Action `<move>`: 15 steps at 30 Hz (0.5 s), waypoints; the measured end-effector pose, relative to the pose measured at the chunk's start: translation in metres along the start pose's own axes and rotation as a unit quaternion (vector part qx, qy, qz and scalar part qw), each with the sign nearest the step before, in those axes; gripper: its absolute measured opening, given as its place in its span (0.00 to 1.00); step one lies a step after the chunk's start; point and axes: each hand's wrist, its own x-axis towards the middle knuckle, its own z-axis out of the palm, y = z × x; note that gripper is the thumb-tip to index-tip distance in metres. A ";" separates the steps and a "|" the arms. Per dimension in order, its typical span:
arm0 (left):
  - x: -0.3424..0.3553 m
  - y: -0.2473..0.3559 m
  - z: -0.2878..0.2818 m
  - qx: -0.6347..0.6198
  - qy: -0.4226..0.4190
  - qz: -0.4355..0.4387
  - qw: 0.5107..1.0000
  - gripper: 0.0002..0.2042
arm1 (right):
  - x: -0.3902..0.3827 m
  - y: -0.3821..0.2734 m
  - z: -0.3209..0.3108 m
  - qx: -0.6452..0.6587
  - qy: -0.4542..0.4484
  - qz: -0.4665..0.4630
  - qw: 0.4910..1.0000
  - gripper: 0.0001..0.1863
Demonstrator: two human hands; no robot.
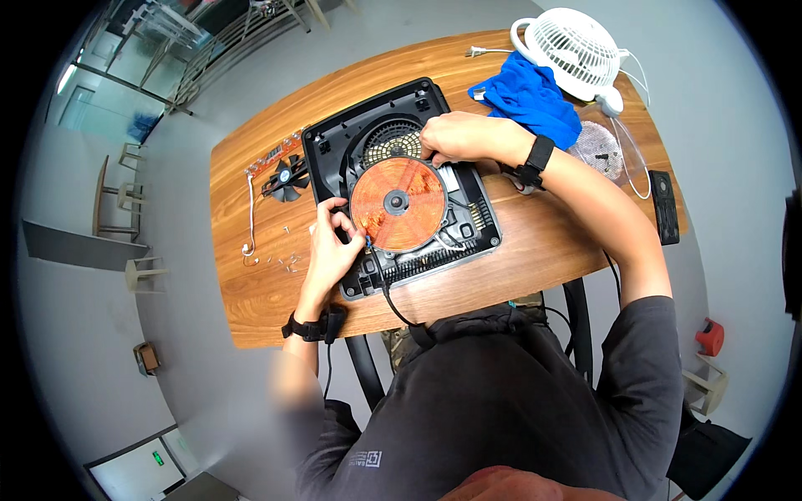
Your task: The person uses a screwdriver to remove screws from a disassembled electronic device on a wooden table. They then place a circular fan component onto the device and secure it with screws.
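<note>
An opened induction cooker's black base [334,134] lies on the table with its inside showing. Over it sits a round copper induction coil [422,219] with a dark hub in the middle. My left hand [332,250] is at the coil's lower left rim, thumb and fingers bent against its edge next to a small blue connector on a black lead. At the upper right rim, my right hand [459,139] reaches down with its fingers curled on the coil's edge. Its fingertips are partly hidden. A round vent grille [393,138] shows above the coil.
Left of the base are a small black fan [286,179], an orange circuit board [276,153], a white lead [251,213] and loose screws [288,263]. A blue cloth [530,98], a white fan [576,50] and a dark strip-shaped part [664,207] occupy the right side.
</note>
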 end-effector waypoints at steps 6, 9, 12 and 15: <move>0.002 0.006 -0.002 0.028 -0.032 -0.028 0.999 0.29 | -0.001 0.007 0.009 0.005 0.018 -0.012 1.000 0.07; -0.003 -0.003 -0.002 0.057 -0.021 0.007 0.998 0.29 | 0.001 0.000 0.005 -0.026 -0.005 0.007 1.000 0.15; -0.002 0.001 -0.004 0.040 -0.030 -0.010 0.999 0.30 | -0.002 0.002 0.010 -0.019 0.011 0.001 1.000 0.14; 0.001 0.008 -0.004 0.039 -0.028 -0.003 0.999 0.29 | -0.006 0.008 0.018 -0.019 0.040 -0.005 0.999 0.14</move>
